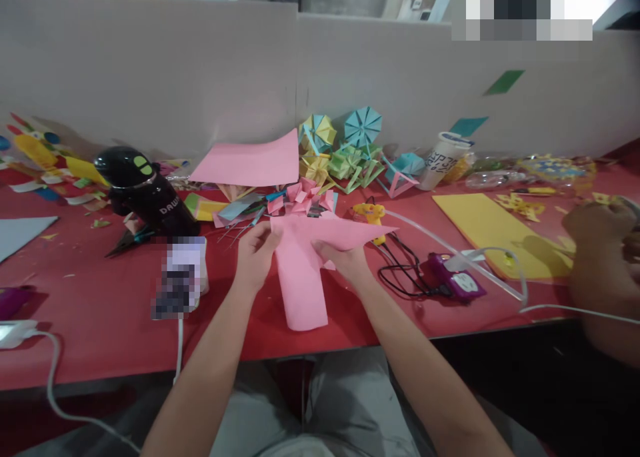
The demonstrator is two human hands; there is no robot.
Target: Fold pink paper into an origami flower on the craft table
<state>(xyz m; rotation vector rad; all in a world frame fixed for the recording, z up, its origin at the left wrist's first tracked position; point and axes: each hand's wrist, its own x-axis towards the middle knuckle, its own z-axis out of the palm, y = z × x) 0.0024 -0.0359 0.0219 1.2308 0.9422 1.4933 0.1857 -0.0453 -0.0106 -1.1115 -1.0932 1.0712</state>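
Note:
A pink paper sheet, bent so that one part hangs down and a pointed part reaches right, is held up above the red table's front area. My left hand pinches its upper left corner between thumb and fingers. On the right, my right hand grips the sheet, its thumb on the near face and the other fingers partly hidden behind the paper. Just beyond the sheet lies a cluster of small folded pink pieces. A yellow glue gun rests to the right of them.
A phone and black bottle are on the left. Folded paper shapes and a white cup stand along the partition. A purple power adapter, cables and yellow paper lie right, beside another person's hand.

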